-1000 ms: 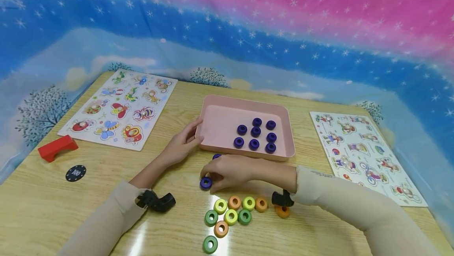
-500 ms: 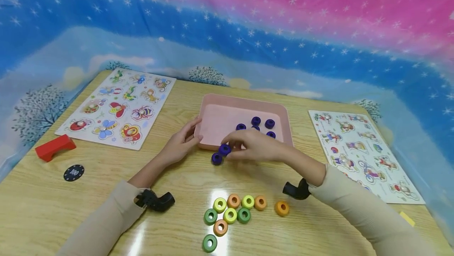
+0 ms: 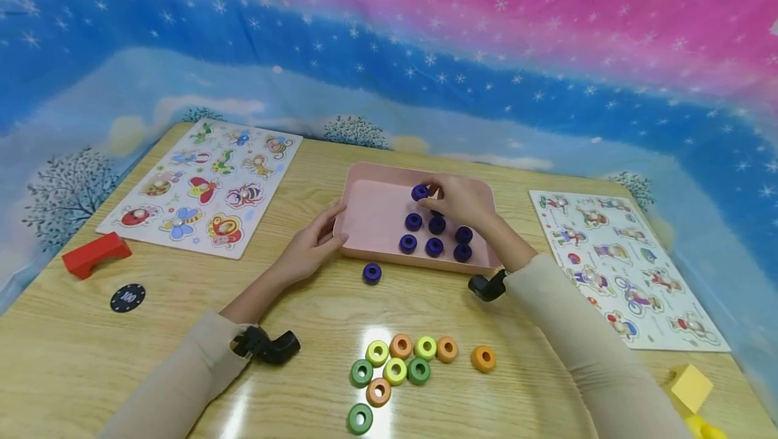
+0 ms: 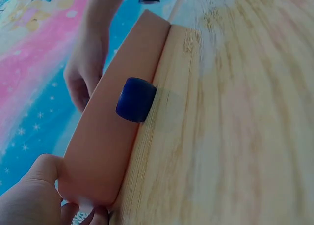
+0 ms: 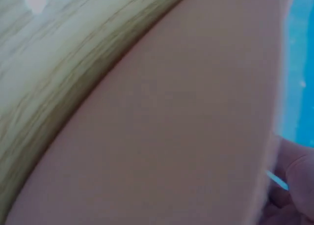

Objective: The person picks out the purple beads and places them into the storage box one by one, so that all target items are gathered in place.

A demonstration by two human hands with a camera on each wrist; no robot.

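In the head view my left hand (image 3: 311, 244) grips the left end of a pink tray (image 3: 377, 253); the left wrist view shows the thumb and fingers on either side of its corner. Over the back part of the tray my right hand (image 3: 458, 201) pinches a purple ring bead (image 3: 420, 192) between thumb and fingers. Several more purple beads (image 3: 434, 246) lie on the tray's floor towards its right, one partly hidden under the right hand. A single purple bead (image 3: 372, 273) sits on the table just in front of the tray, seen also as the dark blue bead (image 4: 136, 99) by the tray wall.
Green, yellow and orange ring beads (image 3: 396, 371) lie grouped near the front, one orange bead (image 3: 483, 358) apart. Picture puzzle boards (image 3: 206, 189) flank the tray left and right. A red block (image 3: 97, 254), a black chip (image 3: 127, 298) and a yellow block (image 3: 691, 388) lie farther out.
My right hand has picked up a purple bead from the table in front of the tray and carried it up over the tray's back part. The left hand has stayed on the tray.
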